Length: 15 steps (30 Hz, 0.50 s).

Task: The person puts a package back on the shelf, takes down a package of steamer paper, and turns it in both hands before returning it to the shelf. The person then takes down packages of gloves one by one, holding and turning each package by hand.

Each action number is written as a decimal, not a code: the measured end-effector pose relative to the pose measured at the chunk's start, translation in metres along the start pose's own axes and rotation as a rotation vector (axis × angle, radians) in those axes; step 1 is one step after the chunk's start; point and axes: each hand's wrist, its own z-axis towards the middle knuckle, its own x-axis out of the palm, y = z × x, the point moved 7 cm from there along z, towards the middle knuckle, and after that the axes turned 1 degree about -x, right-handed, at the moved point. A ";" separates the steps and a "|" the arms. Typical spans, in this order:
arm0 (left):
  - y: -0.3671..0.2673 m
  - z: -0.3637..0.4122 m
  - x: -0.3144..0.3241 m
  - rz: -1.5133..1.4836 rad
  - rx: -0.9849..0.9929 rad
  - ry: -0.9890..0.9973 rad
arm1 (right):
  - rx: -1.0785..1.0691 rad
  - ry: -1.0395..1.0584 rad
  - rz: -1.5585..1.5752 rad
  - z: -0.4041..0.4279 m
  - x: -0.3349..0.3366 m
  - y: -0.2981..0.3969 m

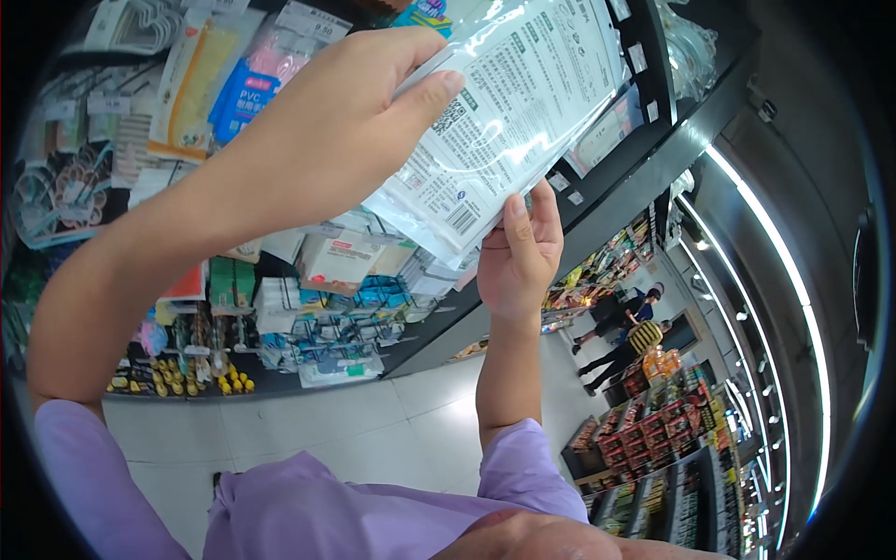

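A clear, glossy plastic packet (511, 112) with a printed white back is held up before the shelves. Its back bears dense writing, a square code and a barcode. My left hand (378, 119) reaches across from the left and pinches the packet's left edge, thumb in front. At the lower right edge my right hand (521, 252) grips it between the thumb, which lies near the barcode, and fingers partly hidden behind. Layered plastic edges show along that side; whether there is more than one packet I cannot tell.
Hanging goods crowd the shelf rack, among them blue-packed PVC gloves (248, 98), a yellow packet (185, 91) and clothes hangers (133, 28). A dark shelf post (630, 161) runs beside the packet. Two people (630, 336) stand farther down the aisle, near stacked red boxes (658, 434).
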 end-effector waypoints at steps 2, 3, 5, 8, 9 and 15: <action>0.001 -0.002 -0.001 0.011 -0.020 0.000 | 0.014 0.026 0.007 -0.002 0.001 -0.003; 0.002 -0.003 0.001 0.035 -0.020 0.019 | 0.009 0.022 0.011 -0.003 -0.001 -0.005; 0.004 -0.005 0.002 -0.016 -0.023 0.016 | 0.008 0.020 0.011 -0.004 -0.001 -0.006; -0.001 -0.002 0.006 -0.123 -0.001 0.034 | -0.005 0.034 0.038 -0.003 0.001 -0.003; -0.003 -0.002 0.007 -0.151 0.003 0.046 | -0.003 0.028 0.038 -0.005 0.001 -0.004; -0.004 -0.011 0.007 -0.034 -0.053 0.030 | 0.011 0.008 0.067 -0.013 -0.011 -0.003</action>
